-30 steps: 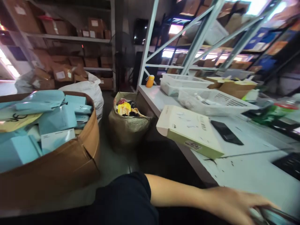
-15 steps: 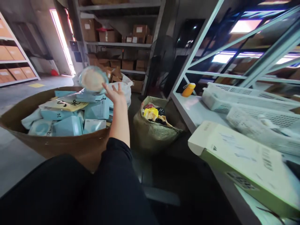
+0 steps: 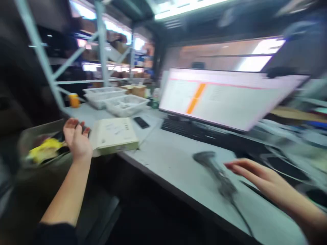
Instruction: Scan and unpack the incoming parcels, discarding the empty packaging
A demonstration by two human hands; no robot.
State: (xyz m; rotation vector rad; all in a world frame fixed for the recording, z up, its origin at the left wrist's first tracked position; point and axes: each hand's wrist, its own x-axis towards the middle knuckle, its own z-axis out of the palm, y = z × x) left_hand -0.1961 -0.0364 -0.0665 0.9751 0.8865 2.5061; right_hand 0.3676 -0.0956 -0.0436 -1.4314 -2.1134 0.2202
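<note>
My left hand (image 3: 78, 139) is raised palm up beside the desk, its fingers loosely curled and apart, with nothing in it. It is between a sack of yellow and dark items (image 3: 47, 149) and a pale green flat box (image 3: 116, 134) on the desk edge. My right hand (image 3: 251, 172) reaches in from the right over the desk, fingers stretched out and empty. Just left of its fingertips lies a barcode scanner (image 3: 217, 173) with a cable, blurred by motion; a small gap seems to separate them.
A large monitor (image 3: 219, 98) stands behind a black keyboard (image 3: 184, 132). On the far left of the desk (image 3: 163, 163) are white plastic baskets (image 3: 125, 104), an orange bottle (image 3: 74, 100) and a dark phone (image 3: 141, 122). A black mouse pad (image 3: 286, 166) lies right.
The view has swung right from the big carton to the desk. A round clear-wrapped item, airborne by my left hand before, is out of view. My right hand has come into view.
</note>
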